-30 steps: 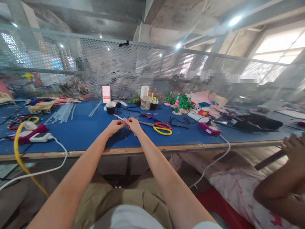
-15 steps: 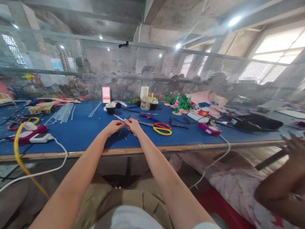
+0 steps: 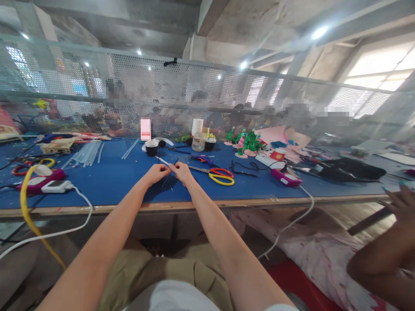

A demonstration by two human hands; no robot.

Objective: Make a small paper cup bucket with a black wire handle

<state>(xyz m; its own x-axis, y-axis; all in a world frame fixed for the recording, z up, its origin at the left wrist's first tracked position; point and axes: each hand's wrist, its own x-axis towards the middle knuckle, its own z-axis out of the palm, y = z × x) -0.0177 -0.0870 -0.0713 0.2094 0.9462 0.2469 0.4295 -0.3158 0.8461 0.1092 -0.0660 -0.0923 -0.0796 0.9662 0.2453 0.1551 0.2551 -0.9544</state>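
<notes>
My left hand and my right hand meet over the blue tabletop, fingertips pinched close together. Thin dark strands stick out between and below the fingers; whether they are wire or thread I cannot tell. A narrow white strip runs from behind the fingertips toward a black cup. Just right of my right hand lie scissors with red and yellow handles, blades pointing at the hand. Both fingertip grips are partly hidden.
Behind the hands stand a clear jar and a white roll. Green figures are at right, near a purple power strip. Pale strips lie left. A co-worker's hand is at far right.
My hands stay together in nearly the same place, with the thin strands shifted slightly. The whole view has moved a little; nothing is let go.
</notes>
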